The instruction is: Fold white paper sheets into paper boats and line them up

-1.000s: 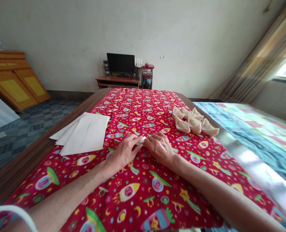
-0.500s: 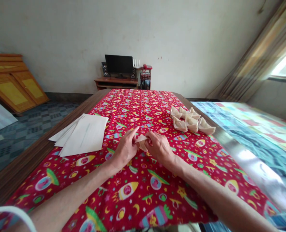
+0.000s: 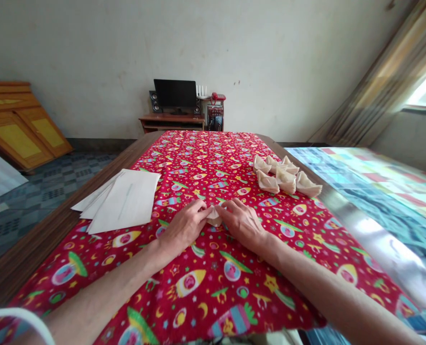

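A small folded piece of off-white paper sits between my hands, low over the patterned red cloth. Its left side is pinched by my left hand, thumb against bent fingers. From the other side my right hand grips it, fingers curled down over its edge. The fingers hide parts of the paper. Several folded paper boat shapes stand grouped on the cloth to the right. To the left lies a fanned stack of flat paper sheets.
The cloth covers a dark wooden table. Beyond its far end stands a desk with a monitor. A bed adjoins on the right, and a wooden cabinet stands at the left. A white curved band shows at lower left.
My left fingers have come in from a raised pose and now pinch the paper. Its raised flap has been pressed into a lower, pointed fold. The right hand has flattened slightly.
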The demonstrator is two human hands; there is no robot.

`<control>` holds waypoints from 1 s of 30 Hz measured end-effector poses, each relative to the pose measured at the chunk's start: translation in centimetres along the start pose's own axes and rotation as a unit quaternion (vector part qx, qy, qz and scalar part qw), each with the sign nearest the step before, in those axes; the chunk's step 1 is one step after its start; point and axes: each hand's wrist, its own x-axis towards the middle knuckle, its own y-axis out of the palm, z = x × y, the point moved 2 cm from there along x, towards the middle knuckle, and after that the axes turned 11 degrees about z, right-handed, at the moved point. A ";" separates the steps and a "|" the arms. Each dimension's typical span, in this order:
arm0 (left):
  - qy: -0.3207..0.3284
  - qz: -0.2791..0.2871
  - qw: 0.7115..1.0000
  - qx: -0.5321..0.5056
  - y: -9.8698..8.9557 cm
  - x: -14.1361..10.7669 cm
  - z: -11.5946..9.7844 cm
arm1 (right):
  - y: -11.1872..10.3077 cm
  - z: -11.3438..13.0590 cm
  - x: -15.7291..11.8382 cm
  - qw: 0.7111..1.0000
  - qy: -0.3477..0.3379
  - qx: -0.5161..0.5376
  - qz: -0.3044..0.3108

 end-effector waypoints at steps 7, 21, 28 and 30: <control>0.027 0.056 0.994 0.088 -0.7 -0.5 -0.4 | 0.1 -0.4 -0.2 0.995 -0.090 -0.005 0.044; -0.002 0.089 0.985 0.147 -0.9 -0.1 -0.8 | 0.0 -0.7 0.3 0.996 -0.075 -0.007 0.054; 0.002 0.090 0.983 0.161 -1.1 -0.4 -1.0 | -0.1 -1.3 -0.1 0.995 -0.081 -0.021 0.055; 0.002 0.090 0.983 0.161 -1.1 -0.5 -1.0 | -0.1 -1.3 -0.3 0.995 -0.084 -0.019 0.056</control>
